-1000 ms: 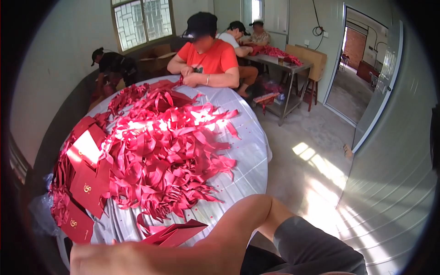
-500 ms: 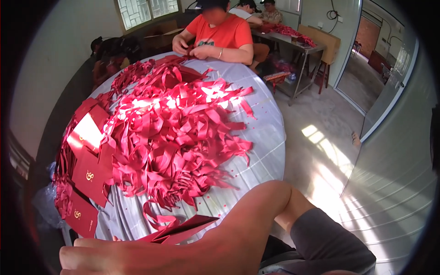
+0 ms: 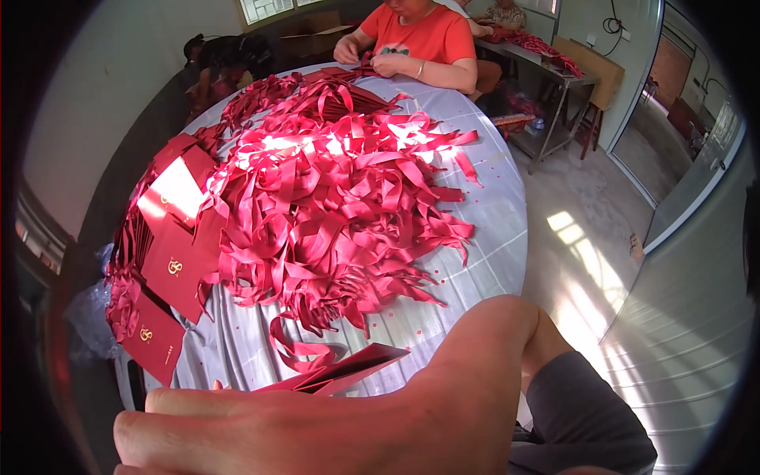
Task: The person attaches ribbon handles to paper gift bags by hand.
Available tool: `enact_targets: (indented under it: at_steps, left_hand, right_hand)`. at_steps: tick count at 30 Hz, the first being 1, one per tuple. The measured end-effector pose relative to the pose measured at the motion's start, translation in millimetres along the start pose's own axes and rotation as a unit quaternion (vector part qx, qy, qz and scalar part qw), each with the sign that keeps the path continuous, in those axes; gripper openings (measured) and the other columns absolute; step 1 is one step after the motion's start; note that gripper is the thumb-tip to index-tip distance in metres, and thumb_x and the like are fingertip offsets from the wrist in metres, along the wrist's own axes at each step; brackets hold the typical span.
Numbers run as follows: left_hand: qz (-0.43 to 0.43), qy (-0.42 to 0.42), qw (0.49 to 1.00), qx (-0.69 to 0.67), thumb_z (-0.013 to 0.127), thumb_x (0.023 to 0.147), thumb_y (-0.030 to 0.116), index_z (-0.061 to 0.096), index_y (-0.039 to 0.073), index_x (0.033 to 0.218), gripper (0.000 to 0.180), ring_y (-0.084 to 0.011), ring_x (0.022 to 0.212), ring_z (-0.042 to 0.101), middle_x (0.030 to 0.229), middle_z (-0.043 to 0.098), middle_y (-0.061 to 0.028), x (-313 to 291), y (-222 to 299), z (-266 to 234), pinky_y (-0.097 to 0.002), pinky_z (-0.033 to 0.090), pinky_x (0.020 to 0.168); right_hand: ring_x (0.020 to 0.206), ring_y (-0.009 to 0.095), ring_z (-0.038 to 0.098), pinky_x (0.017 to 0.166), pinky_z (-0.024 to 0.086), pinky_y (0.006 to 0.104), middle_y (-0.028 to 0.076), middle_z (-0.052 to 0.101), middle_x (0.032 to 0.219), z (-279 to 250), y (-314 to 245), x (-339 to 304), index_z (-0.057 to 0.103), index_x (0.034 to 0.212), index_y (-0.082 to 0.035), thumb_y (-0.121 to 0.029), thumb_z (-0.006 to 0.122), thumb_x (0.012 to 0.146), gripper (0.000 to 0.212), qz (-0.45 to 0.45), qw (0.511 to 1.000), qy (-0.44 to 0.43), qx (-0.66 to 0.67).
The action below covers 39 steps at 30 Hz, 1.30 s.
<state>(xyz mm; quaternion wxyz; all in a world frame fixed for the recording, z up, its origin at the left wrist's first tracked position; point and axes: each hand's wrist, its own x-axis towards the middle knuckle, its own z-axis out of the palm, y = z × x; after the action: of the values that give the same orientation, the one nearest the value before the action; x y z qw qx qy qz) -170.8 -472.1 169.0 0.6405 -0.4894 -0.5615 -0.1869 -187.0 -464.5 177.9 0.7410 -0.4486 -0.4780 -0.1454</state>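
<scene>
My right hand lies across the bottom of the view, close to the camera, its back toward me. Its fingers bend at the knuckles; their tips, and anything they grip, are out of sight. A small fingertip shows beyond the knuckles; I cannot tell which hand it belongs to, and otherwise my left hand is hidden. Just behind my right wrist is a dark red folded paper gift bag, partly covered by the hand, with a loop of red ribbon beside it. Whether the hand touches the bag is hidden.
A large heap of red ribbons covers much of the round, pale-covered table. Red bags with gold emblems stand along its left edge. Opposite sits a person in a red shirt, handling ribbon. A metal side table stands at back right.
The whole scene sits farther right and higher in the view, as my head has turned. My right hand stays low in front of the bag, much as before.
</scene>
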Motion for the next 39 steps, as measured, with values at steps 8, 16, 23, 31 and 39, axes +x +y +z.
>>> enact_targets:
  at_steps: [8, 16, 23, 31, 39]
  left_hand:
    - [-0.064, -0.029, 0.966, 0.248, 0.054, 0.081, 0.000, 0.060, 0.004, 0.101, 0.022, -0.0143, 0.094, 0.054, 0.106, 0.057, -0.0081, -12, 14, 14, -0.0239, 0.044, 0.077]
    - [-0.108, -0.047, 0.869, 0.480, 0.057, 0.079, 0.001, 0.060, 0.003, 0.101, 0.022, -0.0172, 0.095, 0.054, 0.104, 0.058, -0.0086, -36, 44, 32, -0.0278, 0.044, 0.079]
    - [-0.145, -0.058, 0.737, 0.658, 0.059, 0.078, 0.001, 0.061, 0.003, 0.101, 0.024, -0.0197, 0.095, 0.054, 0.102, 0.059, -0.0090, -59, 71, 49, -0.0313, 0.044, 0.081]
    - [-0.184, -0.064, 0.532, 0.824, 0.062, 0.076, 0.002, 0.061, 0.002, 0.101, 0.025, -0.0226, 0.096, 0.054, 0.100, 0.060, -0.0094, -74, 100, 80, -0.0352, 0.043, 0.083]
    - [-0.215, -0.071, 0.228, 0.947, 0.065, 0.075, 0.002, 0.062, 0.002, 0.102, 0.027, -0.0255, 0.096, 0.053, 0.097, 0.061, -0.0098, -72, 126, 135, -0.0391, 0.043, 0.085]
  right_hand:
    - [0.078, 0.022, 0.058, 0.068, 0.048, 0.0327, 0.010, 0.058, 0.088, -14, -29, -16, 0.058, 0.090, -0.001, 0.004, 0.053, 0.069, 0.023, 0.001, 0.999, -0.005, -0.049]
    - [0.078, 0.021, 0.057, 0.069, 0.047, 0.0322, 0.010, 0.057, 0.088, -24, -47, -31, 0.057, 0.090, -0.002, 0.003, 0.054, 0.069, 0.021, 0.014, 0.994, -0.002, -0.108]
    - [0.078, 0.021, 0.056, 0.069, 0.046, 0.0319, 0.010, 0.057, 0.087, -35, -58, -45, 0.056, 0.089, -0.002, 0.002, 0.055, 0.069, 0.020, 0.023, 0.987, 0.002, -0.156]
    - [0.079, 0.021, 0.056, 0.070, 0.046, 0.0315, 0.010, 0.056, 0.087, -43, -67, -54, 0.055, 0.089, -0.002, 0.000, 0.056, 0.070, 0.019, 0.031, 0.979, 0.010, -0.202]
    - [0.079, 0.021, 0.055, 0.070, 0.045, 0.0311, 0.011, 0.055, 0.087, -52, -51, -54, 0.054, 0.088, -0.003, -0.001, 0.057, 0.070, 0.019, 0.034, 0.982, 0.002, -0.188]
